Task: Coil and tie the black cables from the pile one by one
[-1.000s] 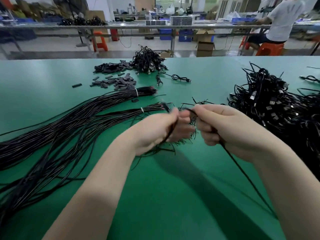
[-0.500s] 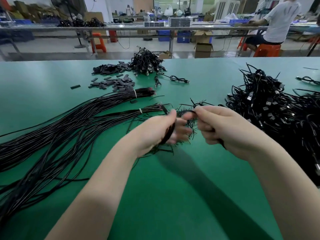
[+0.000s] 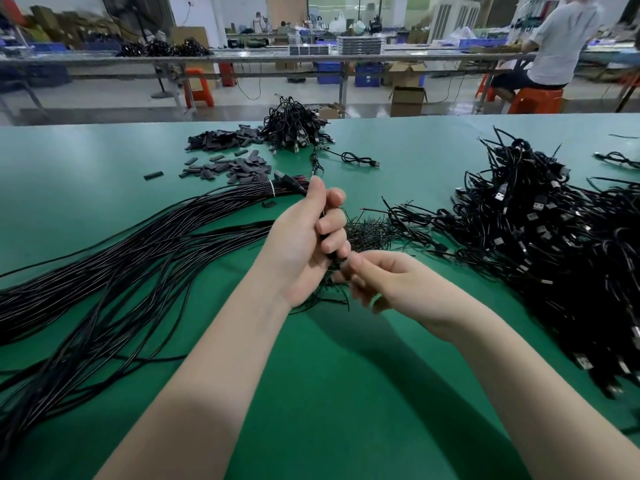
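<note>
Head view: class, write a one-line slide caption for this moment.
Left hand grips a coiled black cable while the right hand pinches its lower end, above a green table.

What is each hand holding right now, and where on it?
The left hand grips a coiled black cable around its middle. The right hand pinches something at the coil's lower end; what exactly cannot be told.
</note>
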`<state>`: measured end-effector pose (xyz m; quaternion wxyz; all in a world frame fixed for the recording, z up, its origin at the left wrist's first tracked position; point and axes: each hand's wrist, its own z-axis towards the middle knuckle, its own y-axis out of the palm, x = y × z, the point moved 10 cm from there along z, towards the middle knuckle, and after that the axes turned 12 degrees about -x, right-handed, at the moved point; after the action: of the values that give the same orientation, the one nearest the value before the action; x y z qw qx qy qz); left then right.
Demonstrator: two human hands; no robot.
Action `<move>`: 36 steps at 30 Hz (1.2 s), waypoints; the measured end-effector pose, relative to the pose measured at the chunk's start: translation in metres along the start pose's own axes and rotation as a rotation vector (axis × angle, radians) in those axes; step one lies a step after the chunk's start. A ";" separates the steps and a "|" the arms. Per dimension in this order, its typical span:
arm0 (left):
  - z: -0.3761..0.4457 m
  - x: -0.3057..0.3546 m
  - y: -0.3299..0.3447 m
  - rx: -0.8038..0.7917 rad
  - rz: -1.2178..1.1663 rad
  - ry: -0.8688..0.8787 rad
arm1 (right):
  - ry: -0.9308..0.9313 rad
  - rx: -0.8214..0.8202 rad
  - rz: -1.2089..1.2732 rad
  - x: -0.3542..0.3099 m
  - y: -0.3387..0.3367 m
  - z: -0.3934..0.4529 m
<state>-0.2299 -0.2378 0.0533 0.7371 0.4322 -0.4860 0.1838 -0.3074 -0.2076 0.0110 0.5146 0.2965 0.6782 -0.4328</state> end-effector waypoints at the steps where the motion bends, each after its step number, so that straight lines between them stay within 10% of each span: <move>1: 0.001 -0.002 -0.001 0.008 0.033 -0.001 | -0.031 0.051 0.017 -0.004 -0.004 0.000; 5: 0.002 -0.016 0.008 -0.070 0.090 -0.081 | -0.142 0.033 0.331 -0.007 -0.005 0.003; 36: -0.004 -0.054 -0.013 0.228 0.269 -0.312 | 0.018 0.083 -0.258 0.003 -0.012 0.003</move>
<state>-0.2439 -0.2338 -0.0009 0.5684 0.4672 -0.6232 0.2651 -0.3170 -0.2153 0.0112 0.4358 0.2316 0.6969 -0.5203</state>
